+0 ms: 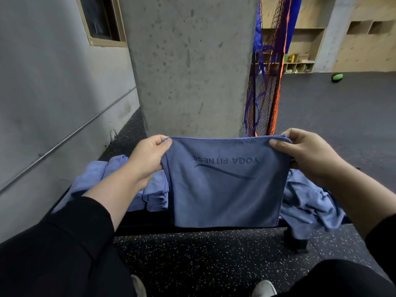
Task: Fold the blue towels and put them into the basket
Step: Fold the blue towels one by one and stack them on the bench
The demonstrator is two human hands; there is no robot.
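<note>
We hold a blue towel (pixel 225 183) up over the black bench (pixel 192 227), left hand (pixel 147 158) and right hand (pixel 308 155) each pinching a top corner. Folded towels (pixel 150 194) lie on the bench's left, crumpled towels (pixel 306 202) on its right.

Looking like a gym: speckled rubber flooring (pixel 203 254) running along the bottom, "YOGA FITNESS" showing on the towel (pixel 225 183) at centre, a green ball (pixel 337 77) lying upper right, wooden cubby shelving (pixel 297 67) standing behind it, netting (pixel 263 86) hanging beside the concrete pillar (pixel 188 65).
</note>
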